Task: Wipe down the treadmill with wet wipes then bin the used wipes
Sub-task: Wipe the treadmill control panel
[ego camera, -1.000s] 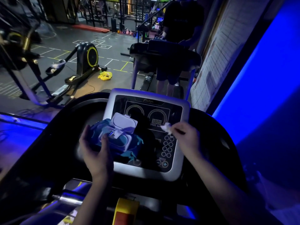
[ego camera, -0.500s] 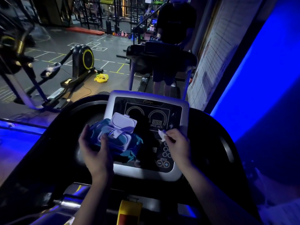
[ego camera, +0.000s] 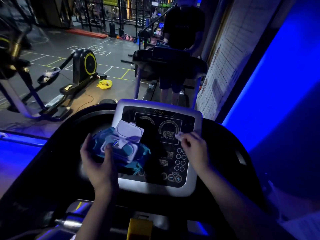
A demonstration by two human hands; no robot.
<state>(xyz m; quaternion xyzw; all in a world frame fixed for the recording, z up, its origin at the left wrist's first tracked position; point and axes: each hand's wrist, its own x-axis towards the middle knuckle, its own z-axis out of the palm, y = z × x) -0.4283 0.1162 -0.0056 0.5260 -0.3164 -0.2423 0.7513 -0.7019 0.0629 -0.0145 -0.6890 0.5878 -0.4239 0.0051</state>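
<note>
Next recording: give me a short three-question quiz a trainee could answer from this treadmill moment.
1. True or false: the white flip lid on the blue soft pack of wet wipes is closed.
2. What does the right hand pinch in front of the silver-framed black treadmill console?
A. a small white wipe
B. a spray bottle
C. a yellow cloth
3. Which hand grips the pack?

Key
1. False: the lid stands open.
2. A
3. The left hand.
</note>
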